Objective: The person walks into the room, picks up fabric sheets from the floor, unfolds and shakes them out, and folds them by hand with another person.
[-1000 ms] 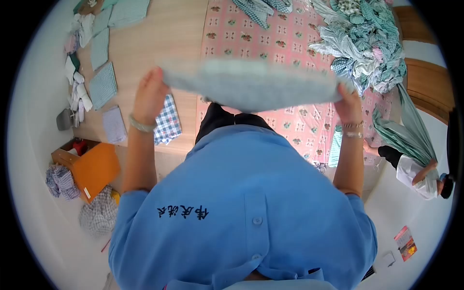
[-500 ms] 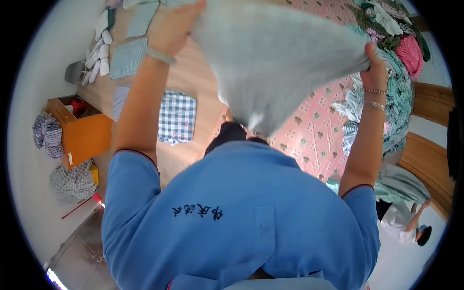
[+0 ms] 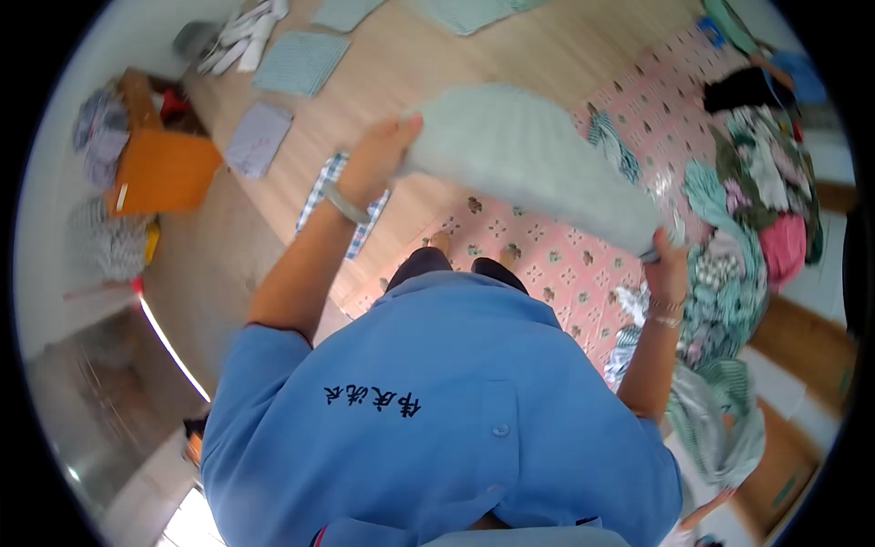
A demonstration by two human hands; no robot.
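A pale green cloth (image 3: 529,159) is stretched between my two hands, its upper edge smeared by motion. My left hand (image 3: 381,157) is closed on the cloth's left corner, above a folded blue and white checked cloth (image 3: 314,201). My right hand (image 3: 668,266) grips the opposite corner, beside a large heap of green and white cloths (image 3: 729,292). Below the stretched cloth lies a pink patterned sheet (image 3: 565,273).
Folded green cloths (image 3: 303,62) and a folded lilac one (image 3: 259,139) lie on the wooden surface. An orange box (image 3: 164,171) stands at the left. One person (image 3: 775,82) is at the upper right; another's arm (image 3: 709,506) shows at the lower right, near a green cloth.
The cloth swung up and billowed, hanging low half a second ago, and is now spread out between my hands. The view has turned, and a second person has come into sight at the upper right.
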